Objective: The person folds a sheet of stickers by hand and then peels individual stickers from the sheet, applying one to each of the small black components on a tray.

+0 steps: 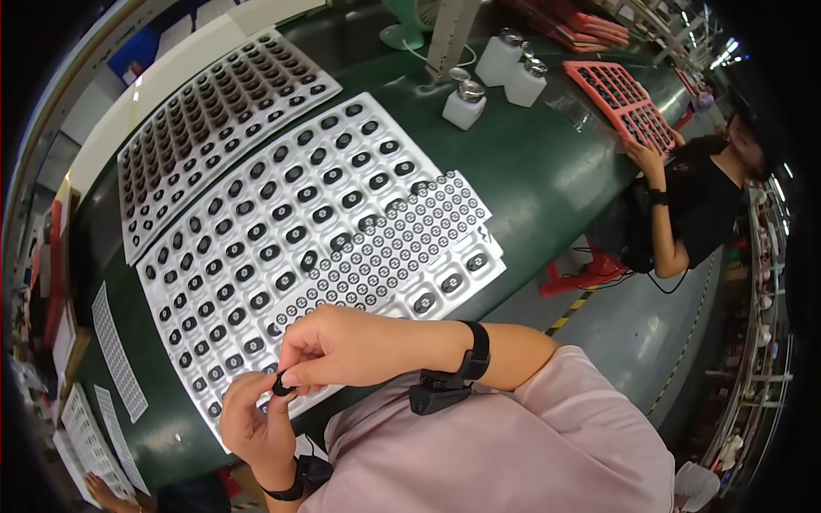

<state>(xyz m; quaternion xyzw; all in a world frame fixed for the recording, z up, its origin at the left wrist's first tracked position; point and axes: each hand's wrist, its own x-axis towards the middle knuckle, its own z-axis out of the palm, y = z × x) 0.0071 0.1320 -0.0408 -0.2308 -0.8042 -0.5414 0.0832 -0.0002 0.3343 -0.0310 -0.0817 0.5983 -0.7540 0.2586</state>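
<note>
Both my hands meet over the near edge of a white plastic tray [494, 267]. My left hand [255, 425] pinches a small black part [280, 385] between thumb and fingers. Thumb and fingertips of my right hand [329, 346] are closed against the upper side of that part; whether a sticker is between them is hidden. Rows of black oval parts [295, 234] sit in the tray's pockets, most bearing a pale round mark. A sheet of round black-and-white stickers [402, 241] lies across the tray's right part, just beyond my right hand.
A second filled tray [329, 88] lies beyond at left. White bottles with metal caps [464, 106] stand at the back. Narrow sticker sheets [118, 350] lie at left. At right, a co-worker [697, 197] holds a red tray [620, 103]; another person's hand [104, 494] shows lower left.
</note>
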